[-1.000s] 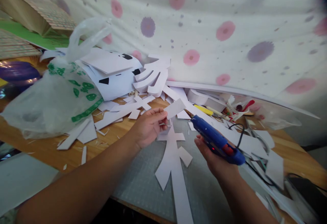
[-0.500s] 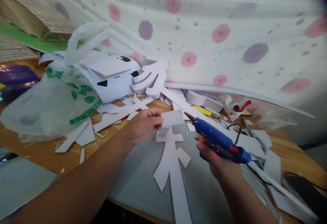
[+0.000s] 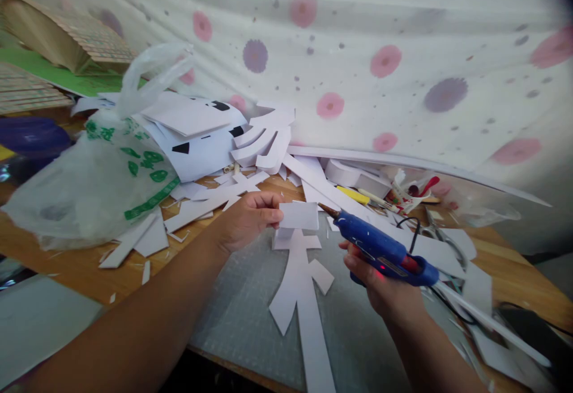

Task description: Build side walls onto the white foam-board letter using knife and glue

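Between the thumb and fingers of my left hand is a small white rectangular piece of foam board, held by its left end. My right hand is wrapped round a blue hot glue gun with a red light lit and a long white glue stick sticking out of its back. The gun's nozzle tip is close to the piece's upper right corner; I cannot tell whether they touch. Below lies a long white cutout with pointed side pieces, flat on the grey cutting mat.
At left stands a white plastic bag with green print. Curved white cutouts and scraps are heaped at the back. Scissors, a yellow-handled tool and a cup are at right. A patterned curtain hangs behind.
The small white piece has turned to face me more squarely and moved slightly left and down. The glue gun has shifted slightly, its nozzle still by the piece's right end.
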The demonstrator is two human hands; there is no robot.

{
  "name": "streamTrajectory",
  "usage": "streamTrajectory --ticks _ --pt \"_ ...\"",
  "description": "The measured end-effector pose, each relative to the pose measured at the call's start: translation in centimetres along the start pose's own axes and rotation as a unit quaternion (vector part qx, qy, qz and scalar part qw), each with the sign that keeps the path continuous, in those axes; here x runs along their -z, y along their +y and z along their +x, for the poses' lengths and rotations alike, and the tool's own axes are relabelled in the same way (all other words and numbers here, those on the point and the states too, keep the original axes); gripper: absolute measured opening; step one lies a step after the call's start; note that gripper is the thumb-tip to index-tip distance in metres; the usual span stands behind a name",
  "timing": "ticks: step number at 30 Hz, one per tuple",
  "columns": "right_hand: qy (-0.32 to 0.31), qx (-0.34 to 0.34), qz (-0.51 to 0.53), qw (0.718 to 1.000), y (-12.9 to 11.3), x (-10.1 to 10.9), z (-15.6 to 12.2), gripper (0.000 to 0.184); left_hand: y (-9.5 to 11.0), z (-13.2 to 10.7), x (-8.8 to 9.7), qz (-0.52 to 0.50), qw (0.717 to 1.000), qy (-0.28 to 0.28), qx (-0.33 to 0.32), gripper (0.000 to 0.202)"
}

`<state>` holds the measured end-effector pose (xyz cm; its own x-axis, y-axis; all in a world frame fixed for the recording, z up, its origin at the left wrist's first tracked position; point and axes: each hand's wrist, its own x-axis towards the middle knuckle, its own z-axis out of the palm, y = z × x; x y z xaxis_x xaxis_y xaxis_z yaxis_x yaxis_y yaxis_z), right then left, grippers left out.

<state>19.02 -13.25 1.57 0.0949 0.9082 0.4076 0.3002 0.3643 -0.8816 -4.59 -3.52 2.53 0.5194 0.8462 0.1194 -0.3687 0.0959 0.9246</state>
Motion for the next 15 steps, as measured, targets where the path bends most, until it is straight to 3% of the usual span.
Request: streamTrajectory --ticks 8,15 --pt "-0.007 0.001 -0.017 1.0 -0.13 0.08 0.08 0.014 0.16 -0.05 0.01 -0.005 1.0 -0.019 -0.013 0.014" --pt "-0.036 0.002 -0.042 0.998 -0.13 0.5 0.29 0.016 0.26 -0.05 0.05 0.023 1.0 0.0 -0.015 0.015"
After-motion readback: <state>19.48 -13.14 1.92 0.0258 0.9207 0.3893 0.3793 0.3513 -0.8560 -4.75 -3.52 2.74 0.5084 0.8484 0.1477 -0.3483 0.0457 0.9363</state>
